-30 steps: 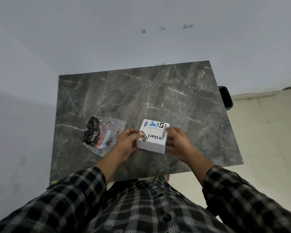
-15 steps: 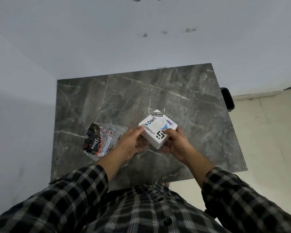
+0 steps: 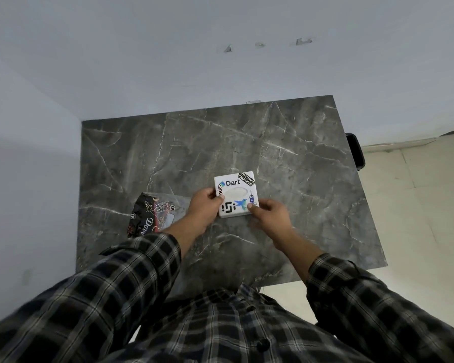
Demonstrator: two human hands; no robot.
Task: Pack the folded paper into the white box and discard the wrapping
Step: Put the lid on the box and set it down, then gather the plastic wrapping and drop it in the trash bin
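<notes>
Both hands are on the white box point(image 3: 236, 195) sitting mid-table point(image 3: 299, 158): left hand point(image 3: 204, 208) and right hand point(image 3: 267, 214) fingers pinching its near edges. Box looks packed, so next is probably grabbing the wrapping point(image 3: 152, 216) lying left of it.

shirt point(image 3: 220, 326): black-grey plaid | dark buttons | long sleeves

box point(image 3: 236, 195) on table point(image 3: 286, 158) | wrapper point(image 3: 152, 214) left, probably flat

Grey marble table point(image 3: 286, 153) against pale walls point(image 3: 168, 61); cream tiled floor point(image 3: 425, 205).
</notes>
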